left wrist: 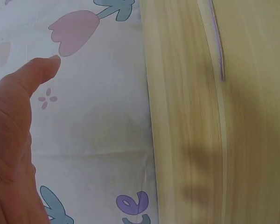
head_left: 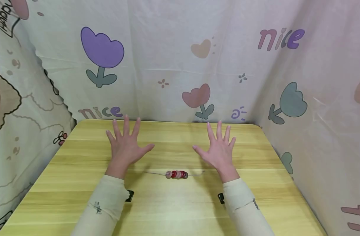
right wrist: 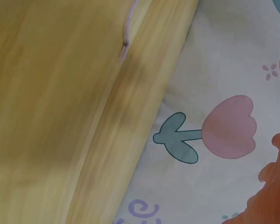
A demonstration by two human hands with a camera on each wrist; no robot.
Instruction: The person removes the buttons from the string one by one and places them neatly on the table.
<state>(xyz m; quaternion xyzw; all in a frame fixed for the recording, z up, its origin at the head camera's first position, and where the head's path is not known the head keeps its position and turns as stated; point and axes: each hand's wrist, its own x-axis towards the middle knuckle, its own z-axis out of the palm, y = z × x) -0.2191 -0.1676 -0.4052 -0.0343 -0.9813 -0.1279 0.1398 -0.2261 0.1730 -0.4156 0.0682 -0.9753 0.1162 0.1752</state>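
Several red, pink and greyish beads (head_left: 177, 174) sit bunched together on a thin purple string (left wrist: 216, 37) that lies across the wooden table. One string end (right wrist: 127, 42) has a small knot, seen in the right wrist view. My left hand (head_left: 125, 149) is held above the table to the left of the beads, fingers spread wide and holding nothing. On the other side, my right hand (head_left: 219, 152) hovers with its fingers likewise splayed, also holding nothing. Both thumbs point inward. Neither hand touches the beads or the string.
The light wooden table (head_left: 168, 209) has its far edge against a pale curtain (head_left: 156, 39) printed with tulips and words. More of this cloth hangs along the left and right sides. A dark strap piece (head_left: 129, 196) shows at the left wrist, another (head_left: 221, 198) at the right.
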